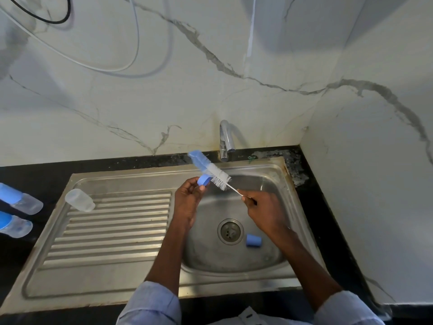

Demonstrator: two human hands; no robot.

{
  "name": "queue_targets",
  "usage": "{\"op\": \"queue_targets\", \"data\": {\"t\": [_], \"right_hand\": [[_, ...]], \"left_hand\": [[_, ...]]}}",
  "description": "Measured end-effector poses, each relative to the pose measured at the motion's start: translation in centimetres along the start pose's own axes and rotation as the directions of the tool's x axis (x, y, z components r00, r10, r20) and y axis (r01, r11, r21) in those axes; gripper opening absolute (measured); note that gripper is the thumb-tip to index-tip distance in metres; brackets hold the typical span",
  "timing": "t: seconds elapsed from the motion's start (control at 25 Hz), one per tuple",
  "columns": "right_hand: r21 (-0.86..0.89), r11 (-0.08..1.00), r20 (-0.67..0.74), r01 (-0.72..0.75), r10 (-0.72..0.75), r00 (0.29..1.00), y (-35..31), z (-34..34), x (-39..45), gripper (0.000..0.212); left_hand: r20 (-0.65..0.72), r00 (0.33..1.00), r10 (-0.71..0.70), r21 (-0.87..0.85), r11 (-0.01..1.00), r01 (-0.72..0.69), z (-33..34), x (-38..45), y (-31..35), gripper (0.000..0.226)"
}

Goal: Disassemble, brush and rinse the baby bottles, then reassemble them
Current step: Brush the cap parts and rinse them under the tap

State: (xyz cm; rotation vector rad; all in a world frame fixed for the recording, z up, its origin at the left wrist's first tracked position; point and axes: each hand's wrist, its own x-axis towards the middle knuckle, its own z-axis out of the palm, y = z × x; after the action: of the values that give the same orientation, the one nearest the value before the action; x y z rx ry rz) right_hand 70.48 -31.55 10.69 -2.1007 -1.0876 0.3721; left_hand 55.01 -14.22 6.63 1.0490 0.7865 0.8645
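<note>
Two pale blue sleeves (150,303) come up from the bottom edge, forearms reaching out over the steel sink (276,184). The left hand (187,200) pinches a small blue ring (203,180) between thumb and fingertips, held above the basin. The right hand (262,207) is curled round the thin wire handle of a bottle brush (210,168), whose white and blue bristles touch the ring and slant up toward the tap (225,139). A blue cap (253,240) lies on its side in the basin, just beside the drain (230,231). A clear bottle body (79,200) lies on the ribbed draining board. On the dark counter (35,174) at the left edge lie two more bottles (18,198), each with blue tops on.
</note>
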Motion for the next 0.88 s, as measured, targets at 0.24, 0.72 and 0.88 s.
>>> {"op": "queue_targets", "data": {"t": [0.24, 0.72, 0.88], "right_hand": [[0.056, 0.998, 0.055, 0.002, -0.005, 0.998, -0.62, 0.41, -0.27, 0.03], [-0.023, 1.0, 0.07, 0.02, -0.018, 0.997, -0.74, -0.57, 0.06, 0.031], [-0.091, 0.996, 0.08, -0.023, 0.03, 0.996, -0.67, -0.47, -0.09, 0.033]], "left_hand": [[0.026, 0.996, -0.081, -0.172, 0.981, 0.085, 0.54, -0.21, -0.06, 0.027], [-0.009, 0.99, -0.141, -0.213, 0.968, 0.136, 0.34, -0.1, 0.14, 0.011], [0.025, 0.986, -0.165, -0.233, 0.958, 0.166, -0.05, -0.38, -0.08, 0.015]]}}
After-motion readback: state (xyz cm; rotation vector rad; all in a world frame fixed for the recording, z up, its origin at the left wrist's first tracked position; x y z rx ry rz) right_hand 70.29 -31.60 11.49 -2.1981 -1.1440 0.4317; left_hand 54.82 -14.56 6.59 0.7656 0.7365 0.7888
